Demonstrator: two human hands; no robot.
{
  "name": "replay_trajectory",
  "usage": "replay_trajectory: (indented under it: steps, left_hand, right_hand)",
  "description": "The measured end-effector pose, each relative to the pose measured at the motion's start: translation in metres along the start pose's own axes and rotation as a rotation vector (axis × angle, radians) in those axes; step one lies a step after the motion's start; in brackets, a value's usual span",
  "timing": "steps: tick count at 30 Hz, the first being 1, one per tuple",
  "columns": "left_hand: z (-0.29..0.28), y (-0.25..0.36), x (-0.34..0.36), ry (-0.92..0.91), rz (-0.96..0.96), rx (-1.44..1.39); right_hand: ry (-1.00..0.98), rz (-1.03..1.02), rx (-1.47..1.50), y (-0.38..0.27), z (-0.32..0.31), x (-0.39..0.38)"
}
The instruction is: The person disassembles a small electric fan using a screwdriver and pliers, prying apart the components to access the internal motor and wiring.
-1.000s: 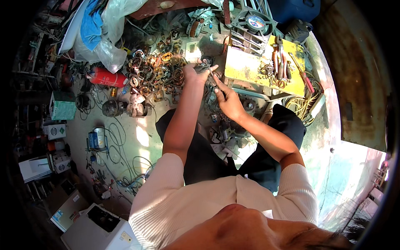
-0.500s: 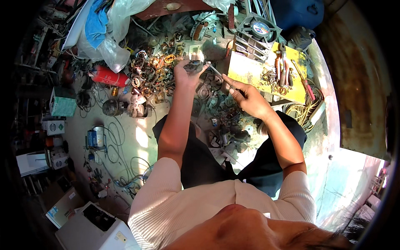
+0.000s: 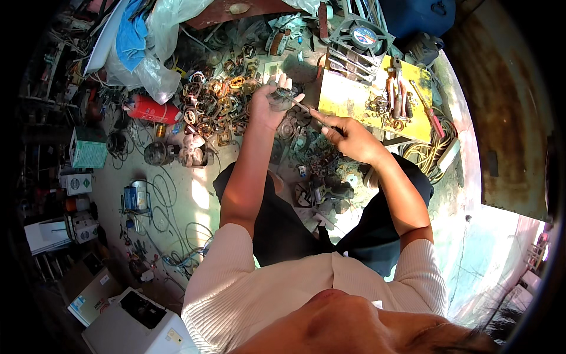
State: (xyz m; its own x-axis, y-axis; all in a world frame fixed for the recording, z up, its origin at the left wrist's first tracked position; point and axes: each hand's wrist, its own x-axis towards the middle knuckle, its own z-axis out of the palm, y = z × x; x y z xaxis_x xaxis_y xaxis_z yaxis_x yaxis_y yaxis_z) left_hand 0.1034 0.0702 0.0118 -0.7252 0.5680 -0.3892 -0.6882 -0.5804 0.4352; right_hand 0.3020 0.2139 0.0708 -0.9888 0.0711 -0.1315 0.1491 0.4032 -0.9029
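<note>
In my left hand (image 3: 268,112), palm up with the fingertips raised, I hold a small dark metal part (image 3: 280,96). My right hand (image 3: 348,138), fingers curled, grips a long thin metal tool (image 3: 302,106) whose tip reaches to that part; the exact contact is too small to make out. Behind and below my hands lies a dense heap of copper coils and metal scraps (image 3: 227,106). Just right of them is a yellow board (image 3: 339,100) with pliers (image 3: 398,82), a red-handled tool (image 3: 433,121) and small loose pieces on it.
A red cylinder (image 3: 150,109) lies left of the heap. A fan (image 3: 356,38) and blue container (image 3: 421,17) are behind the board. Cables (image 3: 168,200) trail over the floor at left; a yellow hose (image 3: 424,159) lies coiled at right. Boxes and appliances (image 3: 135,318) line the left.
My right hand has moved right and lies flatter along the tool. My left hand has shifted a little left, and its fingers now point more upward around the metal part.
</note>
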Motion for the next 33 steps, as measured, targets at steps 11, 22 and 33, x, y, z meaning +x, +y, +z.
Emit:
replay_trajectory:
  steps: [11,22,33]
  left_hand:
    - [0.006,-0.004,-0.002,-0.003,0.043,0.059]
    - [-0.002,-0.023,0.009,0.093,0.207,0.196]
    - [-0.01,-0.026,0.03,0.211,0.212,0.113]
  right_hand:
    - [0.027,-0.039,0.008,0.007,0.004,-0.001]
    - [0.079,0.031,0.052,0.014,0.032,0.011]
    - [0.264,0.013,0.089,0.023,0.071,0.013]
